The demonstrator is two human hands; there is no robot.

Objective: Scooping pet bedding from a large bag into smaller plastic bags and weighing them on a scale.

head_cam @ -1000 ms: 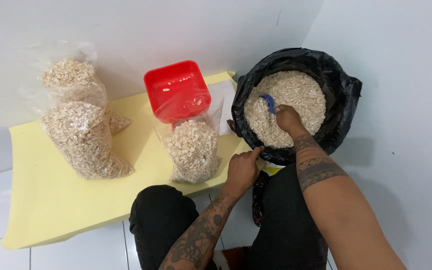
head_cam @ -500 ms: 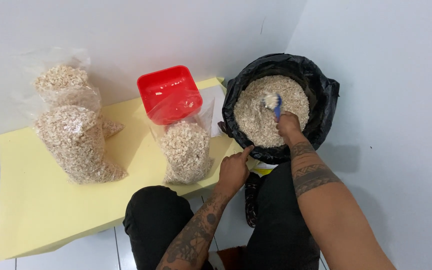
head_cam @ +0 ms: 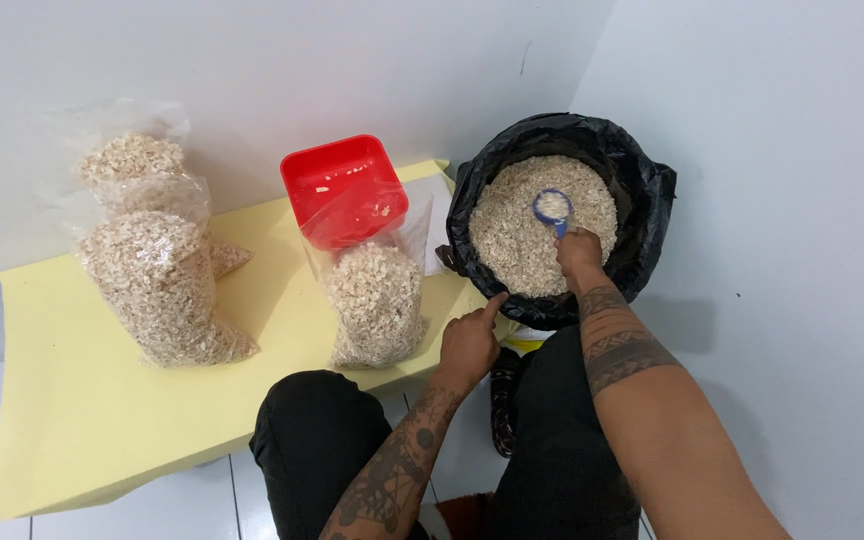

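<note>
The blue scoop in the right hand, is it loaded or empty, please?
Loaded: the blue scoop, held by the right hand, carries pale flakes in its bowl.

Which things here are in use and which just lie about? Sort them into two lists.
In use:
- blue scoop, loaded, in the right hand
- black-lined bin of pale flakes
- left hand, finger on the bin's edge
- open bag with the red funnel

Lying about:
- two filled bags
- yellow sheet
</note>
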